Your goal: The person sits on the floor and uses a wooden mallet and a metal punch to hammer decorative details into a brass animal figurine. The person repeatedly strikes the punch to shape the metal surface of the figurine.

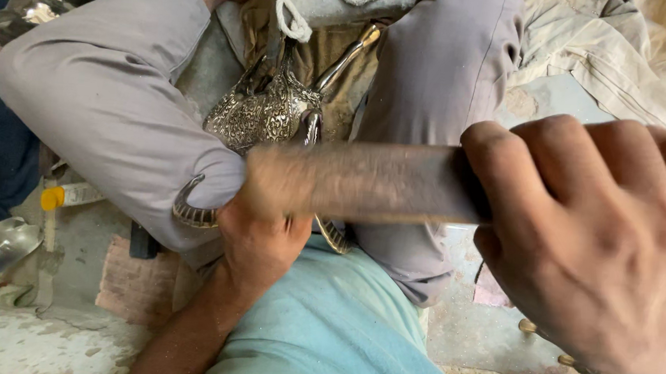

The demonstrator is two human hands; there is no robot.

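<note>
Engraved metal piece (264,112): a silver-coloured ornament with dense scrollwork, a little above centre, wedged between two knees in grey trousers; a thin brass-coloured rod runs from it toward 1 o'clock.
Curved prongs: one ridged hook (189,204) sticks out at 8 o'clock of the piece, another (333,236) at 5 o'clock, both just beside the left hand.
Left hand (263,233): directly below the piece at 6 o'clock, its forearm coming up from the bottom edge; fingers curled up toward the piece, but the blurred tool hides the tips, so I cannot tell whether they grip it.
Wooden tool (365,181): a long brown bar lying level across the centre, smeared by motion, its left end over the left hand and the lower edge of the piece.
Right hand (602,245): at 3 o'clock, large and close to the camera, fingers clenched around the right end of the wooden tool.
Clothing: grey trouser legs (105,93) at 10 and 1 o'clock; light blue cloth (339,328) at 6 o'clock under the left forearm.
White cord (295,8): looped at 12 o'clock above the piece.
Yellow-capped item (67,196): a small pale tube with a yellow end at 9 o'clock, on the floor.
Pinkish slab (134,286): a flat rectangle at 7 o'clock, on the floor.
Beige cloth (631,52): crumpled at 2 o'clock.
</note>
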